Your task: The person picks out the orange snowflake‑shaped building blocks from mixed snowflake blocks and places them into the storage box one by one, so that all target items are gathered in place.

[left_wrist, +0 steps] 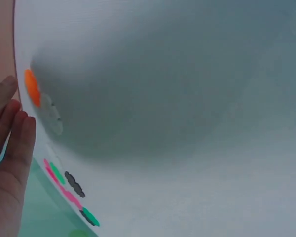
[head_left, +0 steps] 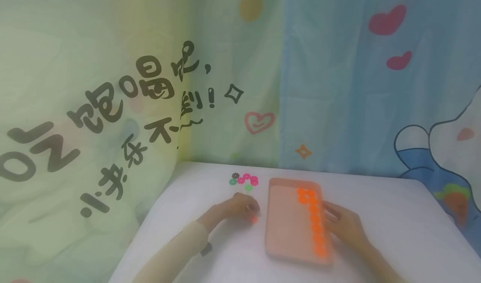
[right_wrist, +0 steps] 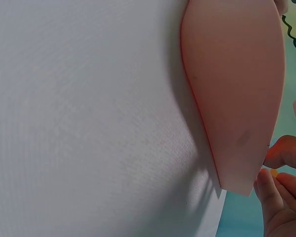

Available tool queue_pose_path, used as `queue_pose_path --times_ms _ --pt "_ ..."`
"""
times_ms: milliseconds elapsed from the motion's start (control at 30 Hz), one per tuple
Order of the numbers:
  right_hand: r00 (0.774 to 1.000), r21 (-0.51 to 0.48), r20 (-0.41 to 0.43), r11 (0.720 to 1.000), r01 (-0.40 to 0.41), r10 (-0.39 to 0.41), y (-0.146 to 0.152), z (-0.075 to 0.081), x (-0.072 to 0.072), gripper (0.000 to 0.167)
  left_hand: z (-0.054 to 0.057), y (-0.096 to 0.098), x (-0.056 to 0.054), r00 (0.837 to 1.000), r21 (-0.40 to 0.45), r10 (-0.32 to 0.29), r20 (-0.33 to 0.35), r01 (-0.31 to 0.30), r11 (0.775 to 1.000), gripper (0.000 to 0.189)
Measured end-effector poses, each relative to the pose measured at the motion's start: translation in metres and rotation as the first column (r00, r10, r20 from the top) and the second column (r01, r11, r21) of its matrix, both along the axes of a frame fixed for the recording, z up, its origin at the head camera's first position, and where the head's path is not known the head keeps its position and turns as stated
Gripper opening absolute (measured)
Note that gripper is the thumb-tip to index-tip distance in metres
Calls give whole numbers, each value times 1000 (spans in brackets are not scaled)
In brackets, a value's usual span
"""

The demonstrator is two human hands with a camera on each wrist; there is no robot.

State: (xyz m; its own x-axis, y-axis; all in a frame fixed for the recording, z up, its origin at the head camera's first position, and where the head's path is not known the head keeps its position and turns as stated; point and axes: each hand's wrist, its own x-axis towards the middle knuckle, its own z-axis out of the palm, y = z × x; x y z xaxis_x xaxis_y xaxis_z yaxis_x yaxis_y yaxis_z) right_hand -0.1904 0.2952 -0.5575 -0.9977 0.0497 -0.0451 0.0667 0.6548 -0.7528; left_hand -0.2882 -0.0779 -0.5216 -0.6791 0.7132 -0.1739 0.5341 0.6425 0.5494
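Observation:
A shallow pink tray (head_left: pixel 287 228) lies on the white table, with several orange flower-shaped pieces (head_left: pixel 315 218) lined up along its right side and bunched at the far corner. My right hand (head_left: pixel 347 226) grips the tray's right wall; in the right wrist view its fingertips (right_wrist: pixel 274 155) meet the rim. Left of the tray, my left hand (head_left: pixel 242 205) reaches down near a loose orange flower piece (head_left: pixel 254 219). The left wrist view shows the left fingers fairly straight, the orange piece (left_wrist: pixel 32 88) beside them and a whitish piece (left_wrist: pixel 52 114) next to it.
Beyond the left hand lies a cluster of flower pieces: pink (head_left: pixel 246 177), dark grey (head_left: pixel 235 175), green (head_left: pixel 233 182) and light green (head_left: pixel 249 187). Printed curtains (head_left: pixel 233 66) hang along the back and left of the white table (head_left: pixel 379 208).

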Motion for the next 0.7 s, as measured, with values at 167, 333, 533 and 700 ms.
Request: queue_pose_path --times_ms 167,333,533,700 --pt "1000 -4 9 1000 -2 2 -1 2 0 89 -7 -4 -1 994 -4 -102 -44 102 995 28" --pt "1000 -10 -4 1000 -13 13 -2 5 3 85 -12 -4 -2 995 0 -100 -20 100 995 28" --pt "1000 5 -1 1000 -7 7 1 1 0 86 -17 -1 -7 987 -2 -147 -66 147 989 26" --pt "1000 25 -28 1000 -10 10 0 2 2 83 -18 3 -9 988 -56 -139 -72 135 989 30"
